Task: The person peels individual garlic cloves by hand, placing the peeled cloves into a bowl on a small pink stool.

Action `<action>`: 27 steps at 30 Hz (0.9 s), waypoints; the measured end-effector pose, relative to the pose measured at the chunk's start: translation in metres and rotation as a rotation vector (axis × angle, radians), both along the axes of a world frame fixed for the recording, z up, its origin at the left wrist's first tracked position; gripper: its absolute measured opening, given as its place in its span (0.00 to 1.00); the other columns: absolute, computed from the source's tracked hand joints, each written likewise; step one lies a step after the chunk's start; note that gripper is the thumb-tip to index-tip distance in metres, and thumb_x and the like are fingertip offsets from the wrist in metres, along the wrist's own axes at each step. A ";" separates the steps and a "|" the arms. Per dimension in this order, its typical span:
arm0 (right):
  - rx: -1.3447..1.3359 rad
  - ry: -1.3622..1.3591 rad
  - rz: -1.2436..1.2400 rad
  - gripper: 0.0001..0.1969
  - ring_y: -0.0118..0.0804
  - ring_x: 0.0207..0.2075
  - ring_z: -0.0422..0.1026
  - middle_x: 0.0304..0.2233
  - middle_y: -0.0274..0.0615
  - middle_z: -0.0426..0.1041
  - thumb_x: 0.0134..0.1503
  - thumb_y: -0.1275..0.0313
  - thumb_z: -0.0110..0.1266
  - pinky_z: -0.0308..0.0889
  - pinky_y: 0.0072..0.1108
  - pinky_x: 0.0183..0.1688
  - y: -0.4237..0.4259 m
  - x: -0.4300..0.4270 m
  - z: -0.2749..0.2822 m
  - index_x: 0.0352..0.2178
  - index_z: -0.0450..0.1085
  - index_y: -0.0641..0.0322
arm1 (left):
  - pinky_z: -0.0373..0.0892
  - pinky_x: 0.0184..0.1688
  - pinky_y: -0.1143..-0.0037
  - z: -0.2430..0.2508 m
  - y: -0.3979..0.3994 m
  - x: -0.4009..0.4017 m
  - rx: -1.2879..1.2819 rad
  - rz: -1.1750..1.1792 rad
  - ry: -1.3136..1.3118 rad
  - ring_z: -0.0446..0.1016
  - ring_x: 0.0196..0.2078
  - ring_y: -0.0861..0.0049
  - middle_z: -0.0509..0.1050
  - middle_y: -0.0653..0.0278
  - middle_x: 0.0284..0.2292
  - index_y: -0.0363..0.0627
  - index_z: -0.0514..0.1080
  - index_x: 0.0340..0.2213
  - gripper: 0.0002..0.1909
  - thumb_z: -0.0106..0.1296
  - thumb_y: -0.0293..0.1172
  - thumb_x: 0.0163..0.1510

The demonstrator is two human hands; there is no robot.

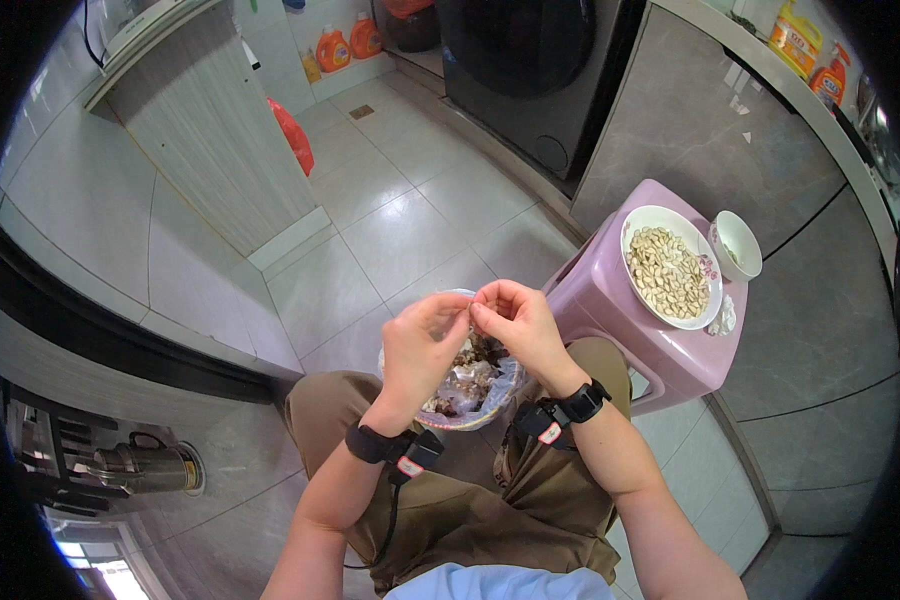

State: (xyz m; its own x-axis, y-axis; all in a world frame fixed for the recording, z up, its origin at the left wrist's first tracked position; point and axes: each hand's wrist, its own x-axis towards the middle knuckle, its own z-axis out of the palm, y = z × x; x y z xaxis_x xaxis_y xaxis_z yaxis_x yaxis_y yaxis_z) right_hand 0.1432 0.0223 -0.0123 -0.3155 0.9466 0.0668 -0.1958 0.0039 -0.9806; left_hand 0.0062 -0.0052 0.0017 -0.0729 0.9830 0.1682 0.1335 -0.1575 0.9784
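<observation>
Above a lined waste bin (pixel 461 424), my left hand (pixel 424 349) and my right hand (pixel 521 326) meet at the fingertips. Between them they pinch a small pumpkin seed (pixel 471 304), mostly covered by the fingers. The bin stands between my knees, its plastic bag holding brown and whitish waste. To my right, a white dish (pixel 686 323) with a floral pattern holds many pale pumpkin seeds (pixel 664 274). Beside it, a small white bowl (pixel 746 244) contains a few greenish kernels (pixel 731 255). Both rest on a pink plastic stool (pixel 690 367).
A crumpled white tissue (pixel 722 316) lies by the dish. Grey cabinets (pixel 720 142) run along the right, and a dark front-loading washing machine (pixel 521 82) is ahead. Orange detergent bottles (pixel 333 49) stand by the far wall. At left are a grey panel (pixel 210 142) and a metal kettle (pixel 146 466).
</observation>
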 end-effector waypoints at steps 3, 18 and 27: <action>0.009 0.001 -0.026 0.06 0.19 0.25 0.65 0.23 0.33 0.67 0.46 0.76 0.49 0.62 0.11 0.28 0.000 -0.001 -0.002 0.25 0.64 0.69 | 0.66 0.31 0.85 0.001 -0.002 0.001 0.075 0.007 0.111 0.71 0.28 0.85 0.72 0.64 0.25 0.34 0.69 0.27 0.06 0.49 0.21 0.43; -0.050 -0.008 0.045 0.04 0.19 0.23 0.66 0.21 0.32 0.67 0.44 0.78 0.49 0.62 0.11 0.27 -0.001 0.005 0.007 0.24 0.66 0.68 | 0.65 0.31 0.84 0.004 0.003 -0.012 -0.275 -0.207 -0.372 0.69 0.27 0.83 0.71 0.63 0.24 0.35 0.67 0.26 0.06 0.49 0.23 0.43; 0.094 -0.095 -0.077 0.04 0.19 0.21 0.65 0.19 0.32 0.67 0.44 0.76 0.49 0.61 0.11 0.23 -0.002 -0.003 0.002 0.21 0.64 0.67 | 0.67 0.33 0.82 0.003 0.005 -0.008 -0.223 -0.204 -0.408 0.70 0.29 0.80 0.71 0.60 0.27 0.33 0.67 0.29 0.07 0.48 0.23 0.45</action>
State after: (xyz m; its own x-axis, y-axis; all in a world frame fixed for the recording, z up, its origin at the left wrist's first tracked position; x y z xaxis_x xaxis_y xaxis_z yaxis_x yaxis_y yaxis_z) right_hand 0.1402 0.0207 -0.0101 -0.2516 0.9590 0.1300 -0.0980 0.1084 -0.9893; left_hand -0.0021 -0.0002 0.0048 0.1086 0.9929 -0.0493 -0.2782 0.0780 0.9574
